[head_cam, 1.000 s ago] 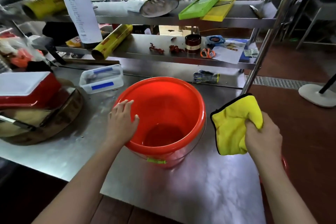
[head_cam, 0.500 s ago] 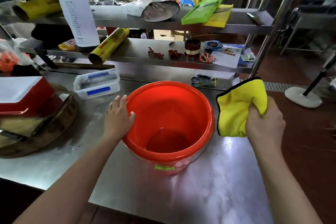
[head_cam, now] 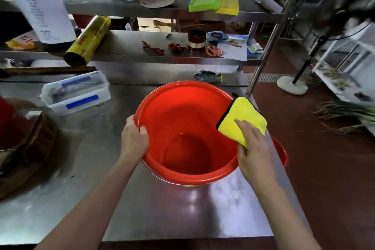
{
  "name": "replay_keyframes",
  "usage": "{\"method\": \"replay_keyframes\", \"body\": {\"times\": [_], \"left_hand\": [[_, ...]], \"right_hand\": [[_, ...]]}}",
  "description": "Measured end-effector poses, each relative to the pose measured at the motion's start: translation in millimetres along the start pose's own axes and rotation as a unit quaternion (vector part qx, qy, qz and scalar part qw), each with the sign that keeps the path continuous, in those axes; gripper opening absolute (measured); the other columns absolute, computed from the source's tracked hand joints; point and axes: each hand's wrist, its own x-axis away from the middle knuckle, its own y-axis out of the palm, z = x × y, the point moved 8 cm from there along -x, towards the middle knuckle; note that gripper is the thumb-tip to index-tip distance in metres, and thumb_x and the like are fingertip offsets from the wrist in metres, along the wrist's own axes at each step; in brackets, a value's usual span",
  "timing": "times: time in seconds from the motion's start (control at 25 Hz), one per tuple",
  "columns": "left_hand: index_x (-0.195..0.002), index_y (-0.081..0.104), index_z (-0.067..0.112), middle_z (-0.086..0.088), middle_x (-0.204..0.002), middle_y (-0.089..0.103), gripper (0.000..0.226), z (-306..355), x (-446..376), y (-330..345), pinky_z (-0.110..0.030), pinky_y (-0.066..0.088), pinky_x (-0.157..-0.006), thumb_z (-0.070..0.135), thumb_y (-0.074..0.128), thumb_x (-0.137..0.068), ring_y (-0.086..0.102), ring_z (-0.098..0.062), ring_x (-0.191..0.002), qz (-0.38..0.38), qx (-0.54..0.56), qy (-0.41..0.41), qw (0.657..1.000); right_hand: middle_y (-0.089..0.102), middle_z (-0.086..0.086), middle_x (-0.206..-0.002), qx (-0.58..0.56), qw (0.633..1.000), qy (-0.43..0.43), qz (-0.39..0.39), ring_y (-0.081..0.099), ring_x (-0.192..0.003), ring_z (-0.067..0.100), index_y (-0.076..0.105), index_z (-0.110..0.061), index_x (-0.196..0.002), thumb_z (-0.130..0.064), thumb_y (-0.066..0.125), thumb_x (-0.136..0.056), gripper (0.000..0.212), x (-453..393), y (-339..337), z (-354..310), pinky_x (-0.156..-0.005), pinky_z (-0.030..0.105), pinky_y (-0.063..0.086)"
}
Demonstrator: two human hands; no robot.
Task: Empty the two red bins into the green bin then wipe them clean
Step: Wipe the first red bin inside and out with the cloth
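Red bin (head_cam: 188, 128): round, bright orange-red plastic, glossy, rolled rim, walls tapering to a smaller flat bottom. Stands upright on the steel bench (head_cam: 142, 209), near the middle of the view. Inside shows no contents; the bottom looks darker and shiny, possibly wet, cannot confirm. A small green label patch peeks out under the rim at 6 o'clock.

Left hand (head_cam: 134, 142): on the rim at 9 o'clock of the bin. Thumb hooked inside over the rim, fingers curled down the outer wall. Grip closed on the rim.

Right hand (head_cam: 253, 148): at 3 o'clock of the bin. Fingers laid fairly straight on a yellow cloth (head_cam: 241, 117), pressing it against the rim and upper inner wall. Grip is flat, pressing rather than pinching; thumb not visible.

Cloth: bright yellow, plush, folded, with a black edging along its left side.

Second red bin (head_cam: 282, 152): only an arc of red rim seen at 3 o'clock, behind the right wrist, lower than the bench top.

Outward: clear lidded box with blue strips (head_cam: 75, 93) on the bench at 10 o'clock. Gloves (head_cam: 208, 77) at 12 o'clock. Shelf (head_cam: 142, 50) beyond, carrying a yellow film roll (head_cam: 89, 40), scissors (head_cam: 214, 50) and a dark jar (head_cam: 196, 40).
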Motion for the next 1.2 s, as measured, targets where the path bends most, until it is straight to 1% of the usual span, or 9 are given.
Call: {"method": "replay_keyframes", "body": {"times": [0.08, 0.12, 0.28, 0.48, 0.64, 0.8, 0.96, 1.04, 1.2], "left_hand": [[-0.141, 0.048, 0.008, -0.016, -0.133, 0.061, 0.039, -1, 8, -4, -0.039, 0.041, -0.102, 0.010, 0.050, -0.102, 0.056, -0.035, -0.122, 0.010, 0.021, 0.015, 1.000], [-0.142, 0.048, 0.009, -0.015, -0.133, 0.061, 0.039, -3, 11, -5, -0.040, 0.041, -0.102, 0.011, 0.049, -0.103, 0.056, -0.033, -0.123, 0.013, 0.029, 0.022, 0.999], [-0.144, 0.046, 0.012, -0.011, -0.136, 0.059, 0.040, -5, 21, -5, -0.044, 0.044, -0.107, 0.015, 0.048, -0.104, 0.056, -0.029, -0.124, 0.012, 0.042, 0.049, 0.998], [-0.151, 0.038, 0.015, -0.008, -0.145, 0.052, 0.046, -8, 29, -2, -0.047, 0.040, -0.113, 0.019, 0.046, -0.106, 0.050, -0.027, -0.132, -0.003, 0.035, 0.072, 0.997], [-0.161, 0.020, 0.014, -0.009, -0.161, 0.033, 0.061, -9, 33, -6, -0.027, 0.024, -0.116, 0.012, 0.046, -0.106, 0.033, -0.023, -0.147, -0.036, 0.025, 0.104, 0.994], [-0.158, 0.029, 0.018, -0.010, -0.151, 0.043, 0.056, -1, 36, 0, -0.037, 0.032, -0.116, 0.011, 0.046, -0.105, 0.041, -0.024, -0.139, -0.067, 0.034, 0.152, 0.986], [-0.157, 0.029, 0.021, -0.010, -0.146, 0.045, 0.056, -4, 38, 1, -0.043, 0.036, -0.113, 0.012, 0.046, -0.105, 0.044, -0.025, -0.135, -0.064, 0.036, 0.148, 0.986], [-0.158, 0.027, 0.023, -0.011, -0.147, 0.043, 0.057, -4, 42, -1, -0.044, 0.035, -0.113, 0.013, 0.046, -0.105, 0.043, -0.026, -0.136, -0.067, 0.039, 0.141, 0.987], [-0.159, 0.026, 0.023, -0.011, -0.145, 0.043, 0.059, 0, 50, -4, -0.039, 0.034, -0.112, 0.010, 0.047, -0.105, 0.043, -0.019, -0.131, -0.069, 0.044, 0.151, 0.985]], "right_hand": [[0.048, 0.007, -0.148, 0.035, 0.999, -0.034, -0.016, 0.040, -0.142, 0.030, 0.054, -0.018, -0.143, 0.009, 0.067, -0.081, 0.069, 18, 7, 3, -0.117, 0.054, 0.034], [0.046, 0.007, -0.149, 0.044, 0.998, -0.047, -0.018, 0.037, -0.145, 0.030, 0.054, -0.017, -0.143, 0.007, 0.069, -0.082, 0.067, 27, 8, 4, -0.117, 0.057, 0.032], [0.038, 0.002, -0.158, 0.050, 0.996, -0.068, -0.015, 0.023, -0.153, 0.021, 0.048, -0.018, -0.149, -0.014, 0.061, -0.098, 0.053, 59, 1, 1, -0.124, 0.051, 0.019], [0.038, 0.001, -0.159, 0.062, 0.996, -0.071, 0.003, 0.023, -0.153, 0.020, 0.046, -0.016, -0.150, -0.026, 0.050, -0.100, 0.051, 93, 4, -11, -0.123, 0.055, 0.020], [0.040, 0.002, -0.158, 0.095, 0.992, -0.088, 0.012, 0.028, -0.151, 0.021, 0.048, -0.012, -0.148, -0.029, 0.048, -0.098, 0.053, 127, 7, -22, -0.121, 0.055, 0.025], [0.028, 0.003, -0.165, 0.104, 0.994, 0.016, 0.032, 0.017, -0.155, 0.020, 0.039, -0.013, -0.154, -0.038, 0.040, -0.100, 0.059, 126, -1, -8, -0.122, 0.052, 0.026], [-0.002, -0.005, -0.170, 0.071, 0.992, 0.104, -0.006, -0.010, -0.155, 0.009, 0.026, -0.028, -0.159, -0.068, 0.024, -0.099, 0.072, 104, -2, 1, -0.126, 0.040, 0.013], [-0.010, -0.007, -0.169, 0.066, 0.990, 0.121, -0.008, -0.013, -0.154, 0.008, 0.021, -0.035, -0.160, -0.065, 0.028, -0.100, 0.067, 95, -3, 6, -0.125, 0.044, 0.020], [-0.011, -0.001, -0.169, 0.058, 0.984, 0.170, -0.003, 0.007, -0.156, 0.027, -0.004, -0.042, -0.159, -0.042, 0.047, -0.103, 0.075, 79, -3, 21, -0.118, 0.048, 0.035]]}}
